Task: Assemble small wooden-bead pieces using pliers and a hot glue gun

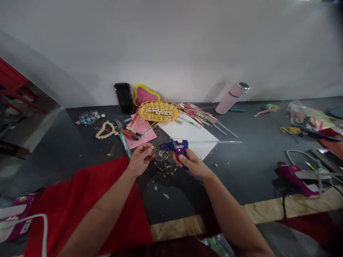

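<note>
My right hand (190, 161) grips a blue hot glue gun (174, 145) by its handle, and a small red light glows on its side. A long clear glue stick (214, 142) sticks out of its back end toward the right. At the nozzle, my left hand (142, 157) pinches a tiny pale piece (152, 147), too small to name for certain. Small pale bits (167, 170) lie scattered on the dark table under the gun. Behind it stands a yellow wicker basket (144, 116) with several small pale pieces inside.
White paper (200, 135), pink paper (147, 135) and several pencil-like sticks (195, 114) surround the basket. A phone (124, 98) and a pink bottle (230, 98) stand by the wall. Red cloth (107, 185) covers the left front; a purple device with cords (297, 178) sits at right.
</note>
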Demonstrator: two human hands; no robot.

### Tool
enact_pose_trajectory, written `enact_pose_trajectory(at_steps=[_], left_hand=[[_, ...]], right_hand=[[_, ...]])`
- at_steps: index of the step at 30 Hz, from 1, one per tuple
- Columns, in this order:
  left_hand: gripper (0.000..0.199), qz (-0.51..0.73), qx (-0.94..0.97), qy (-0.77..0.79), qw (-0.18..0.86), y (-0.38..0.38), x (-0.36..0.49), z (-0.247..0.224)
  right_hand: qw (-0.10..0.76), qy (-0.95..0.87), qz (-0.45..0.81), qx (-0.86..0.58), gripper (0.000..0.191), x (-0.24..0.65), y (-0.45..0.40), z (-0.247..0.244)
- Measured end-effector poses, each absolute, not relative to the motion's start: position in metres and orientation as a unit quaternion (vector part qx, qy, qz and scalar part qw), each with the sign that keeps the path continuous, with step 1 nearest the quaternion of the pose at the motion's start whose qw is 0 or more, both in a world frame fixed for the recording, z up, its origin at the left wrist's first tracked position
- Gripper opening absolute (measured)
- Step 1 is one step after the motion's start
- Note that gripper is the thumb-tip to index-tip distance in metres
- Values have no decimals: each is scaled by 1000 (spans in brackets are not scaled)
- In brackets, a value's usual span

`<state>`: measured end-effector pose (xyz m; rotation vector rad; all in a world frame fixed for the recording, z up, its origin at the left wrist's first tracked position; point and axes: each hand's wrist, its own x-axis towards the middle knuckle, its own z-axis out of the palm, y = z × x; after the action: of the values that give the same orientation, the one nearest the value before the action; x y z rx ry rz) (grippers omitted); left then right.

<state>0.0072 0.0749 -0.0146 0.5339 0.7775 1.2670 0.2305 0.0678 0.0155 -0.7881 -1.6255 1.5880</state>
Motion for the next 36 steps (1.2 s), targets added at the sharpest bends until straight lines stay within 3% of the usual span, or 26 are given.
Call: enact_pose_trajectory(at_steps=[36], left_hand=[[16, 566, 265, 356, 695, 74, 9, -13]], right_hand=[[392, -575, 629, -346, 30, 235, 69, 8]])
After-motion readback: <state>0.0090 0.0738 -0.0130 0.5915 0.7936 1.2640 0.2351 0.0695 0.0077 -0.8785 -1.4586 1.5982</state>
